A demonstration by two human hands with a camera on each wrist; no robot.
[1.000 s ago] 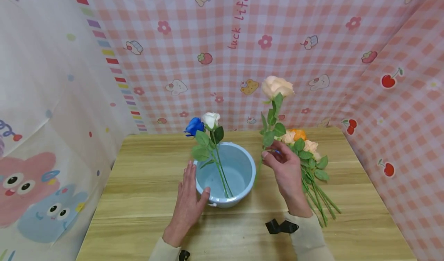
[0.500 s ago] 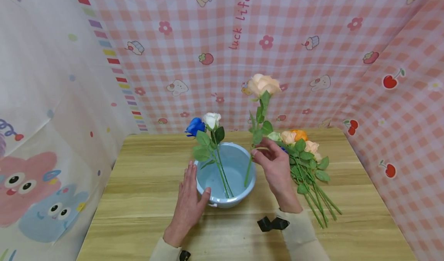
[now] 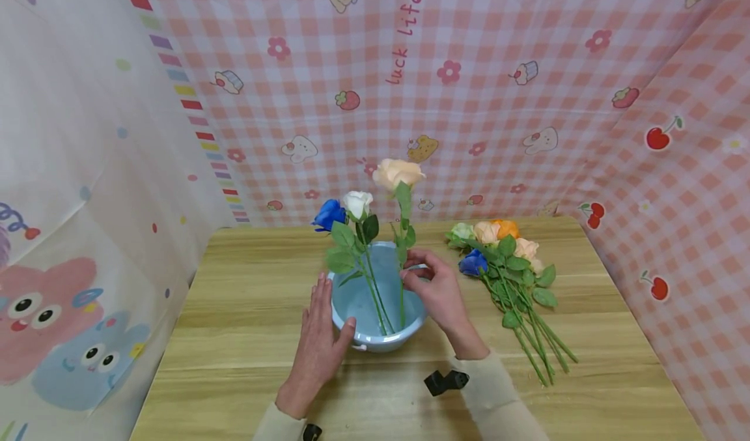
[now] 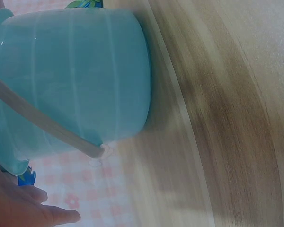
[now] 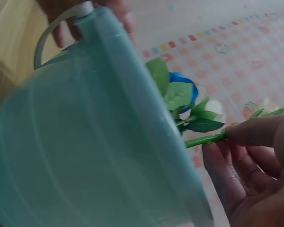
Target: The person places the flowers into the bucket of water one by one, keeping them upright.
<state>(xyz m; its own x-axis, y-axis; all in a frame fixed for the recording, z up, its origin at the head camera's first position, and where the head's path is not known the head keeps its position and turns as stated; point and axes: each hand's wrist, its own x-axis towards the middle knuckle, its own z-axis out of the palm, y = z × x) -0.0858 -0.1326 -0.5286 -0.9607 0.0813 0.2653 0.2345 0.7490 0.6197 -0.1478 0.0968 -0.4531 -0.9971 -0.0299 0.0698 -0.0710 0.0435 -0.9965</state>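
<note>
A light blue bucket (image 3: 383, 344) stands on the table. My left hand (image 3: 319, 337) rests with straight fingers against its left side and rim. A blue rose (image 3: 329, 215) and a white rose (image 3: 357, 204) lean inside the bucket, their heads above the back left rim. Between thumb and fingertips, my right hand (image 3: 438, 291) pinches the green stem of a peach rose (image 3: 400, 174). That stem's lower end is inside the bucket, its bloom high above the rim. In the right wrist view the pinched stem (image 5: 206, 140) passes behind the bucket wall (image 5: 85, 142).
To the right lies a bunch of roses: peach (image 3: 486, 232), orange (image 3: 506, 228), pale green (image 3: 463, 230) and blue (image 3: 473, 262), stems toward the front. The bucket's pale handle (image 4: 47, 120) hangs down its side. Patterned cloth (image 3: 498, 115) rises behind the table.
My right hand has carried the peach rose left from beside the bucket to over it and lowered its stem inside. The left hand has stayed at the bucket.
</note>
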